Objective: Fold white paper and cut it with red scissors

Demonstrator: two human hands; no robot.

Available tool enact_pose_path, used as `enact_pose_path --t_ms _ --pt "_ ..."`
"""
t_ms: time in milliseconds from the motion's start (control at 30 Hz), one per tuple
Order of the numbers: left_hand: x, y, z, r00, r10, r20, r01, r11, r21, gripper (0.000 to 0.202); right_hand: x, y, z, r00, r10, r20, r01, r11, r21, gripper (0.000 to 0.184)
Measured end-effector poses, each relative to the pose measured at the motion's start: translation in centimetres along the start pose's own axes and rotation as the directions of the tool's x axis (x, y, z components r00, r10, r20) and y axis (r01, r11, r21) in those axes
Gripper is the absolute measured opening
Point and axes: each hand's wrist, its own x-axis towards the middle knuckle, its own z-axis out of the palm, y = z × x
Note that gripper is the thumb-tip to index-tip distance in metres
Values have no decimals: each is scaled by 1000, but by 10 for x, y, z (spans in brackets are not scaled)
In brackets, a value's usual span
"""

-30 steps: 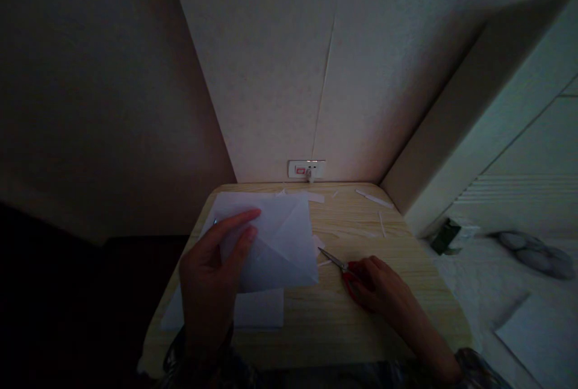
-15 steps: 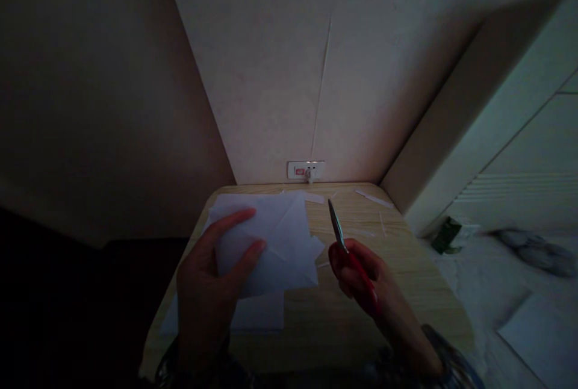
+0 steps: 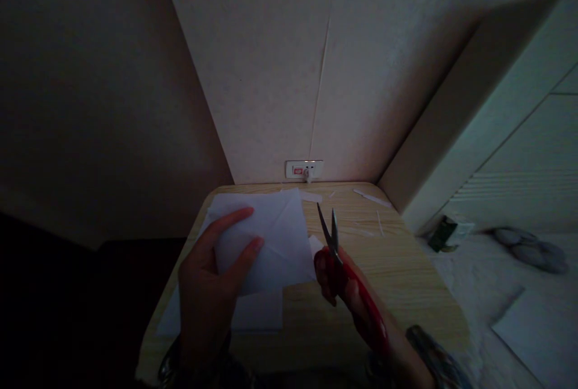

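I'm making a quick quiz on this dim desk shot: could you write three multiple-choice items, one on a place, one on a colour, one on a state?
1. Where is the wall socket?
A. On the wall just behind the table's far edge
B. On the floor at the right
C. Under the folded paper

2. What colour are the handles of the scissors?
A. Blue
B. Red
C. Yellow

3. How do the scissor blades stand?
A. Shut tight
B. Parted, tips pointing away from the person
C. Lying flat on the table

Answers:
1 A: the socket sits low on the wall where the table meets it.
2 B: red handles show in the right hand.
3 B: the two blade tips stand apart, beside the folded paper that the left hand holds.
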Motion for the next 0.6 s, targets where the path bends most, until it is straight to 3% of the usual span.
enact_pose_path --t_ms 200,600 --pt "0 0 -1 1000 11 25 -11 1000 -9 34 -5 -16 9 998 45 35 -47 998 46 43" --pt "-4 6 0 999 -22 35 21 999 39 35 -3 -16 14 998 50 35 -52 997 55 44"
